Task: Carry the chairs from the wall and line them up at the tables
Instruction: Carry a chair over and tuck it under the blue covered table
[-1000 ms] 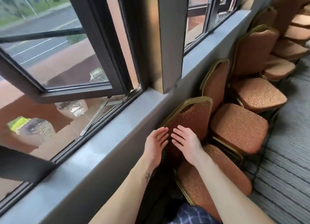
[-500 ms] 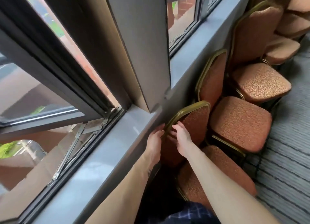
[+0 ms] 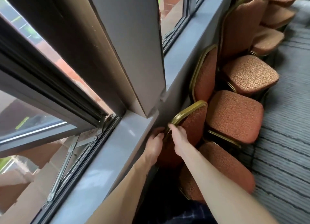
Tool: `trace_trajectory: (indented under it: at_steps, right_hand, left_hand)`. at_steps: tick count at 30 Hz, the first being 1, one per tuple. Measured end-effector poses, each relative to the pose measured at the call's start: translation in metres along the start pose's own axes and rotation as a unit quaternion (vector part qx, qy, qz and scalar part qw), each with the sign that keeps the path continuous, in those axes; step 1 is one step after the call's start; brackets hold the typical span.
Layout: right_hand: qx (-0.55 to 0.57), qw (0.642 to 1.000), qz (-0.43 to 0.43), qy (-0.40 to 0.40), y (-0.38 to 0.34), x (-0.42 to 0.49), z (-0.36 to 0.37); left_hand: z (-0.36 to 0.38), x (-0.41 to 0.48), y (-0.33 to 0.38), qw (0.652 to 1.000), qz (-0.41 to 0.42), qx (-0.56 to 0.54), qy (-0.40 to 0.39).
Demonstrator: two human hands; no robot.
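The job had hardly begun. A long row of chairs stood with their backs against the wall [image 3: 177, 83] under the window [image 3: 50, 83]. No chair had left the row, as far as the picture showed. No tables could be seen at all, so I cannot tell how far away they were.

The person was bent over the nearest chair [image 3: 192, 123]. It was at the close end of the row, with its gold-edged back touching the grey wall just under the window sill [image 3: 100, 173]. Its seat stuck out over the grey carpet [image 3: 285, 140].

Both hands were on the top corner of that chair's back. The left hand [image 3: 153, 145] was on the wall side, with its fingers [image 3: 158, 131] curled round the gold edge. The right hand [image 3: 179, 138] was on the front side, and it looked as if its fingers [image 3: 172, 127] were wrapped over the same edge. So both hands were grasping the chair, but it had not been lifted.

The other chairs [image 3: 234, 114] were packed tight beside it, seat next to seat. Almost everything was left to do: pull this chair out, carry it to a table, set it in line, then come back for each of the rest.
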State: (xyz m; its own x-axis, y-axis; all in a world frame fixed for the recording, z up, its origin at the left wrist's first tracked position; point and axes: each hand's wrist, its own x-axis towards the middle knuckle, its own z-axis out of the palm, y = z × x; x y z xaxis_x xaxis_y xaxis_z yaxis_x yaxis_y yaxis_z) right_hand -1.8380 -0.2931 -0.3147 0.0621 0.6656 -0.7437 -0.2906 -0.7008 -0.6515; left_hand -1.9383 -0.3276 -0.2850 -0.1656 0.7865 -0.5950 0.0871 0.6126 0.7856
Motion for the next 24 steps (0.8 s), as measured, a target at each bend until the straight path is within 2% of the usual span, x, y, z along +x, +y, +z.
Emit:
trace_trajectory:
  at_steps: [8,15,18,21,24]
  right_hand:
    - [-0.019,0.993,-0.056,0.107,0.015,-0.042,-0.024]
    - [-0.030,0.958,-0.123,0.258,0.035,-0.101,-0.061]
    - [-0.046,0.932,-0.140,0.332,0.044,-0.121,-0.078]
    - [-0.085,0.910,-0.136,0.381,0.055,-0.139,-0.102]
    - [-0.112,0.904,-0.130,0.391,0.060,-0.153,-0.120]
  left_hand:
    - [-0.005,-0.012,0.003,0.995,0.004,-0.020,-0.095]
    - [0.019,-0.033,0.016,0.965,0.120,0.050,-0.227]
    - [0.040,-0.042,0.022,0.930,0.194,0.113,-0.290]
    - [0.061,-0.057,0.029,0.861,0.288,0.211,-0.363]
    - [0.084,-0.066,0.042,0.792,0.359,0.268,-0.416]
